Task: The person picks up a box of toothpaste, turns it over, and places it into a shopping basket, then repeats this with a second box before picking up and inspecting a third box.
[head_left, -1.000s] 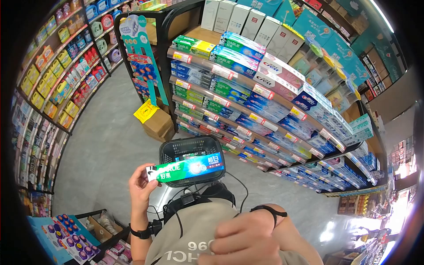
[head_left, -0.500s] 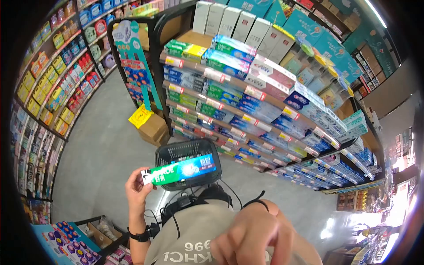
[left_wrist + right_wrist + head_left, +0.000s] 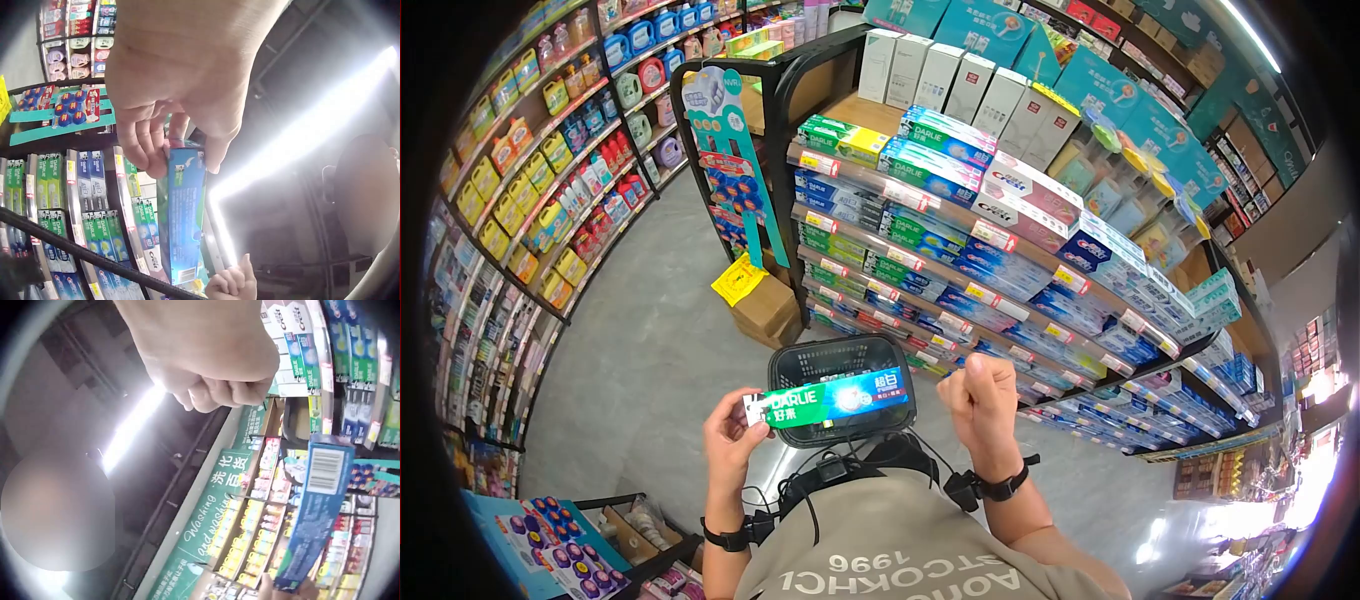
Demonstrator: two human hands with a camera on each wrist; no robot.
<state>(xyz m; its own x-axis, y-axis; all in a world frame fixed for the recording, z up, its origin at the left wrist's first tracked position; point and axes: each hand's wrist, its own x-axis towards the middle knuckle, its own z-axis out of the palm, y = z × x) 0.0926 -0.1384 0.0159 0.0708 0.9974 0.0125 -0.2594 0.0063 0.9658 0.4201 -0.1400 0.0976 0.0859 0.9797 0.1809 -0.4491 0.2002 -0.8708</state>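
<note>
My left hand pinches the left end of a green and blue DARLIE toothpaste box between thumb and fingers. In the head view the box lies across the opening of a black basket, overlapping it. The left wrist view shows the box pointing away from the fingers, a barcode near its far end. My right hand is raised to the right of the basket, apart from the box. Its fingers are curled in toward the palm and hold nothing.
In front stands a shelf rack stacked with toothpaste boxes. A cardboard box with a yellow bag is on the floor at its left end. Bottle shelves curve along the left, and a display bin is at lower left. Cables hang by the basket.
My right hand has moved from close before the chest, forward and out beside the basket. My left hand keeps its pinch on the toothpaste box, and the view has shifted slightly.
</note>
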